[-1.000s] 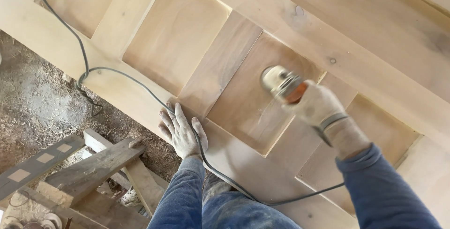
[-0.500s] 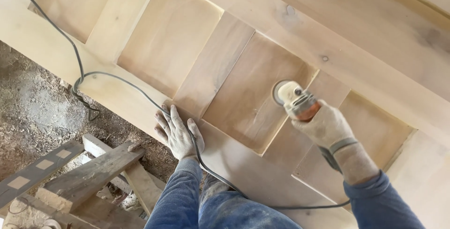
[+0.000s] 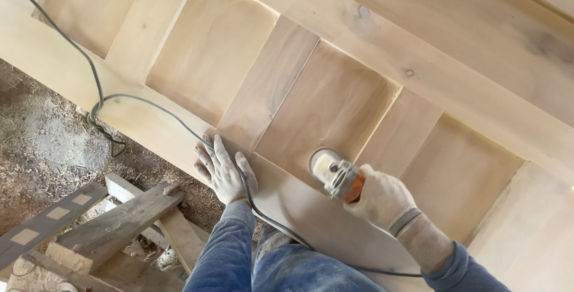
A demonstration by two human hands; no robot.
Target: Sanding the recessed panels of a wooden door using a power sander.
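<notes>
A large pale wooden panelled door lies flat and fills most of the view, its recessed panels framed by lighter rails. Below its near edge, left of the left fingers, sawdust-strewn ground shows, with rough timber offcuts stacked on it. A dark power cord runs from the upper left across the door rail, passes under or just beside the left palm, and loops back toward the right forearm. The left hand rests flat on the near rail, fingers spread and pressed to the wood, dusted white. The right hand, also dust-coated, has its fingers wrapped tightly round the orange body of a small sander. The sander's round head sits ahead of those fingers, at the near edge of a recessed panel; contact with the wood cannot be confirmed.
</notes>
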